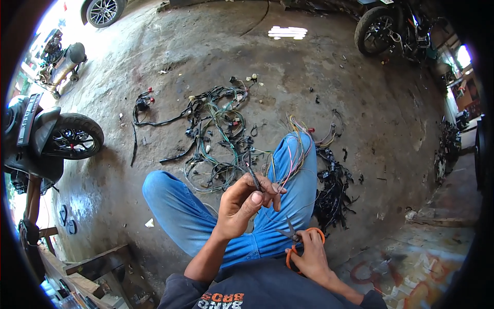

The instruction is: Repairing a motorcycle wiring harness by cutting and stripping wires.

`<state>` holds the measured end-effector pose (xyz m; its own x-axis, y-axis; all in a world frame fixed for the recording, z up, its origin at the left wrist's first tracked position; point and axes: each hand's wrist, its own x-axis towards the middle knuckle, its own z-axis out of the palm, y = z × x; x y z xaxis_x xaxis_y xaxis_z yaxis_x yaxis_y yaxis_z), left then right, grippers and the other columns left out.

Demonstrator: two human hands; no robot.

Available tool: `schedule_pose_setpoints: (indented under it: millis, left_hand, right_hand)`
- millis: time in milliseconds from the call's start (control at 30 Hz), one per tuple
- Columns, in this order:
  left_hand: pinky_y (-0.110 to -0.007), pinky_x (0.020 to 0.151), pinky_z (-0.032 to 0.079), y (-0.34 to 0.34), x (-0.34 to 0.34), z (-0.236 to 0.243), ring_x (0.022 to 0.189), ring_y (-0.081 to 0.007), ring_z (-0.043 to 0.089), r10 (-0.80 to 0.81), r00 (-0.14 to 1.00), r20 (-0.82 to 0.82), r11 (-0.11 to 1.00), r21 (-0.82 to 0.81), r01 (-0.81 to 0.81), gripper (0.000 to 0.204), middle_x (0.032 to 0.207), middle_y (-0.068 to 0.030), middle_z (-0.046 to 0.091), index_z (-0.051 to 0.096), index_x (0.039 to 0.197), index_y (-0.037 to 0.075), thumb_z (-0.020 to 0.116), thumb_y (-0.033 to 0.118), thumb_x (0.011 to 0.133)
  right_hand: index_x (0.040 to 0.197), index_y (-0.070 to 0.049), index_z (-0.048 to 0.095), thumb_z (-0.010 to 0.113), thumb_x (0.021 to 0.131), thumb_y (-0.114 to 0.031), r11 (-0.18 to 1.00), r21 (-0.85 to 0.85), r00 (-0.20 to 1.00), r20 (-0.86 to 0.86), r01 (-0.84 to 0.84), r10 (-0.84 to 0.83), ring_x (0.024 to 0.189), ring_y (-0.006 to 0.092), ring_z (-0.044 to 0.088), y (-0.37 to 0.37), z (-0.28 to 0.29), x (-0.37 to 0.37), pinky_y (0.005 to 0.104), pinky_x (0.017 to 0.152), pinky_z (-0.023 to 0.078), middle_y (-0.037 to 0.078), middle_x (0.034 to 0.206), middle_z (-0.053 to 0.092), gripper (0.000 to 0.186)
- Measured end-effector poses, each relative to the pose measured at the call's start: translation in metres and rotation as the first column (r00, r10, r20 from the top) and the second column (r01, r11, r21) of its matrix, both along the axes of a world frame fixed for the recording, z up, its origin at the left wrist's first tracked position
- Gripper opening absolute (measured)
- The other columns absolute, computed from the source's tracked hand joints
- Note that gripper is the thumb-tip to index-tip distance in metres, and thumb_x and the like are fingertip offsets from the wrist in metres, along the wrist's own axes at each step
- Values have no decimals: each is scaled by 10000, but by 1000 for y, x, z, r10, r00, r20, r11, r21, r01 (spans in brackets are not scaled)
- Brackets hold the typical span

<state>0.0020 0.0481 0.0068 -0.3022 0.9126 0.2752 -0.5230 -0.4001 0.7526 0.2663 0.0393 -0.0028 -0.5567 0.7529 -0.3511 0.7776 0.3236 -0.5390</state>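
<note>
My left hand [237,206] is closed around a black-wrapped wire bundle [251,174], pinched between thumb and fingers above my lap. In my right hand [313,256] are scissors with orange handles [295,257]; their blades are parted and point up toward the left hand. Loose pink, yellow and white wires [293,159] lie over my right knee and run toward the left hand. Beyond my legs a tangled wiring harness [226,141], green and black with several connectors, spreads on the floor. Its joins with the held bundle are hard to trace.
A heap of black tape-like scraps [332,193] lies beside my right leg. Parked at the left is a motorcycle [72,136], another motorcycle [378,32] at the far right. An air compressor [64,64] stands far left. Sandals [71,226] and a wooden frame [98,260] are at lower left.
</note>
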Motion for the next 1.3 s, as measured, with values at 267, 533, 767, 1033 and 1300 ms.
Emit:
schedule_pose_setpoints:
  millis: [267,533,767,1033,1300]
  left_hand:
    - [-526,1094,409,-4,-1,10,927,-317,694,-111,992,58,993,33,109,346,854,-174,665,504,1254,-77,420,210,1079]
    - [-536,1107,400,-15,2,16,951,-286,699,-104,994,44,990,-95,107,479,906,-196,690,376,1407,-121,351,246,1101]
    - [-403,918,523,-21,3,20,879,-210,674,-121,992,38,977,-171,126,531,865,-157,671,337,1475,-104,357,276,1105]
    - [-248,743,495,-18,23,38,796,-94,587,192,972,-137,907,-354,-229,470,1231,-123,655,394,1484,-70,422,190,1093]
    - [-210,577,358,-26,15,38,635,-50,438,39,998,-56,917,-395,-58,478,860,-19,564,347,1509,-44,422,178,1093]
  right_hand:
    - [1353,-12,530,709,895,-316,940,-115,927,167,-320,336,1008,387,641,4,12,1,478,849,499,210,1136,624,578]
    - [1166,-1,668,683,937,-217,936,-260,971,-98,-238,219,772,261,724,59,50,-51,371,670,555,127,865,733,315]
    - [1056,-25,735,734,869,-85,999,-1,712,-701,41,-30,746,139,650,79,87,-107,271,667,525,66,928,652,196]
    - [1028,-7,751,783,813,-63,996,-77,726,-688,-53,-14,805,116,599,85,89,-127,260,697,487,55,976,650,225]
    - [972,13,758,773,823,-49,989,-114,723,-691,-94,-11,765,110,573,93,88,-127,257,698,480,49,890,658,162]
